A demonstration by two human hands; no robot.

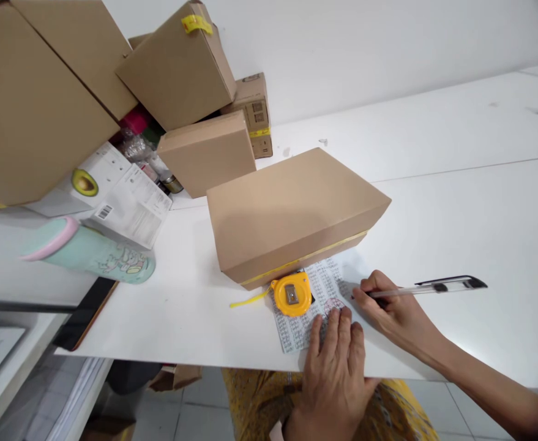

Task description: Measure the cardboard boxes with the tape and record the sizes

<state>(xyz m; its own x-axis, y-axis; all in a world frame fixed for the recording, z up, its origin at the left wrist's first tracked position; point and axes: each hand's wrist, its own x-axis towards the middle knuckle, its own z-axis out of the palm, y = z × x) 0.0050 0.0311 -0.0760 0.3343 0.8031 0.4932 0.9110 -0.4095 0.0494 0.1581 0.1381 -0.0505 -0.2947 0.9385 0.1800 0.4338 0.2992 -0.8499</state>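
My right hand (392, 318) grips a clear pen (427, 289) with a black clip, its tip at the right edge of a sheet of paper (291, 334) covered in handwritten columns. Fingers stretched out, my left hand (335, 373) lies flat on the sheet's lower part, near a reddish circled mark. A yellow tape measure (291, 294) with a yellow wrist strap rests on the left side of the paper. Just behind it, a closed cardboard box (296, 214) with a line of yellow tape along its side covers the paper's top edge.
Several cardboard boxes (177, 67) are stacked at the back left against the wall. A mint green bottle (94, 248) stands by a white carton (131, 205) with printed text. A dark phone-like slab (87, 315) lies at the left end of the white table (480, 245).
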